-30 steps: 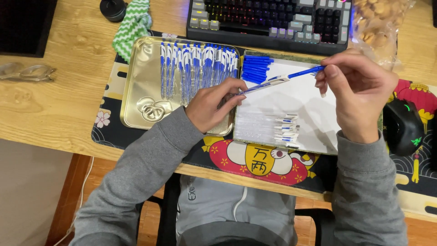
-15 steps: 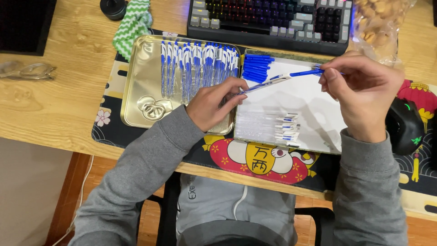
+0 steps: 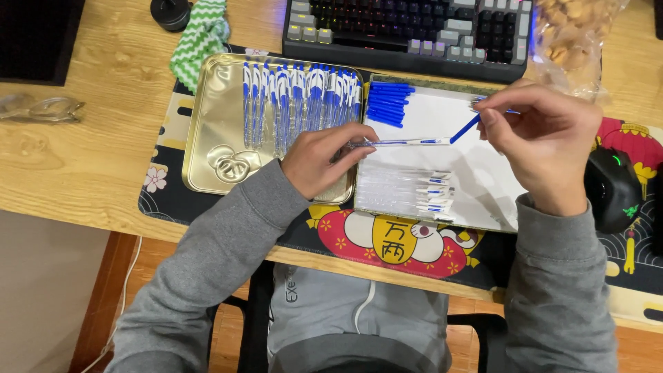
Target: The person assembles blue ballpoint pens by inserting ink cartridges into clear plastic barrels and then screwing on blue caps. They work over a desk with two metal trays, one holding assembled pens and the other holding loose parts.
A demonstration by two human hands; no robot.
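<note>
Blue refill (image 3: 464, 128) is entering the clear pen barrel (image 3: 394, 143) at frame centre; the left hand (image 3: 324, 157) is pinching the barrel, the right hand (image 3: 545, 141) is gripping the refill. Slight misalignment could bend it or knock loose barrels (image 3: 404, 190) below.

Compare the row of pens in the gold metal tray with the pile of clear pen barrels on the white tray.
The row of finished pens in the gold metal tray stands side by side, lengthwise up and down the picture; the clear pen barrels on the white tray lie crosswise in a looser heap. The pens show blue and white along their length; the barrels look see-through, with white and blue only at their right ends. Both groups lie flat, untouched by either hand.
</note>
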